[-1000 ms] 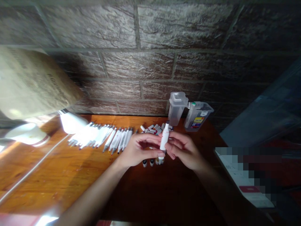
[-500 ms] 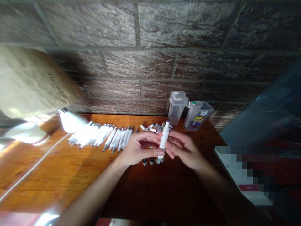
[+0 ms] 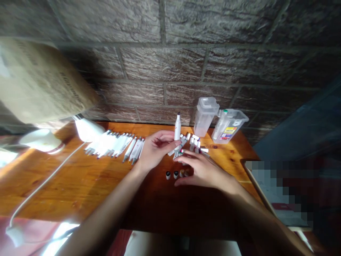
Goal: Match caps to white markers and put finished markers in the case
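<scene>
My left hand (image 3: 154, 149) grips a white marker (image 3: 177, 128) between thumb and fingers. The marker stands upright with its dark tip uncovered. My right hand (image 3: 204, 170) is open, thumb and fingers apart, over a group of small caps. A row of standing caps, including a black-topped cap (image 3: 176, 174) and an orange-topped one (image 3: 182, 173), lies by its thumb. Behind its fingers are loose white caps (image 3: 195, 141) and a few white markers (image 3: 183, 143), partly hidden by the hand.
Several white markers (image 3: 119, 145) lie side by side left of my hands. Two clear plastic containers, one tall (image 3: 205, 117) and one holding a green-ended marker (image 3: 229, 126), stand near the brick wall (image 3: 181, 64). A lamp (image 3: 87, 129) and its white cord (image 3: 48, 181) occupy the left.
My right hand has let go of the marker and moved down and right to the caps. My left hand keeps the marker, now more upright. The camera view has shifted slightly.
</scene>
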The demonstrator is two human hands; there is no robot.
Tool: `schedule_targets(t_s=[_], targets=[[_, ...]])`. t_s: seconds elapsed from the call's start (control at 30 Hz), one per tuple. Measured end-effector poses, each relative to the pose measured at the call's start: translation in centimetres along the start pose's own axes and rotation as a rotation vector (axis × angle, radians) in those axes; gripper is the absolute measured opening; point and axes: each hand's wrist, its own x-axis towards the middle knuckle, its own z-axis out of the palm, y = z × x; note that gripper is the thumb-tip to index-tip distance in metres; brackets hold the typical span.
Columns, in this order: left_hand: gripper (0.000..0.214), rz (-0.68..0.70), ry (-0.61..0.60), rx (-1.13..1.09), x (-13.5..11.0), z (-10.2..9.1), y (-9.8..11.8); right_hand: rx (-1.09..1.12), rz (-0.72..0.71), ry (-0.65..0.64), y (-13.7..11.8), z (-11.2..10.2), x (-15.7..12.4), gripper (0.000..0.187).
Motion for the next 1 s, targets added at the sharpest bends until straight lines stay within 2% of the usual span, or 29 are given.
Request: schedule_targets(t_s=[0.07, 0.17, 0.37, 0.63, 1.0], targets=[[0.035, 0.000, 0.013, -0.002, 0.0, 0.0, 0.1, -0.037, 0.000, 0.003, -0.3, 1.2, 0.3, 0.070], [0.030, 0.006, 0.031, -0.011, 0.0, -0.1, 0.3, -0.045, -0.019, 0.014, -0.6, 2.1, 0.7, 0.066], [0.033, -0.003, -0.012, -0.109, 0.0, -0.3, 0.2, -0.006, -0.046, 0.031, -0.8, 2.4, 1.1, 0.044], [0.033, -0.148, 0.019, -0.314, 0.1, -0.1, 0.7, -0.049, -0.118, 0.059, -0.4, 3.1, 1.1, 0.037], [0.035, -0.215, 0.057, -0.373, 0.2, -0.2, 0.7, -0.068, -0.218, 0.076, -0.3, 3.7, 1.4, 0.030]])
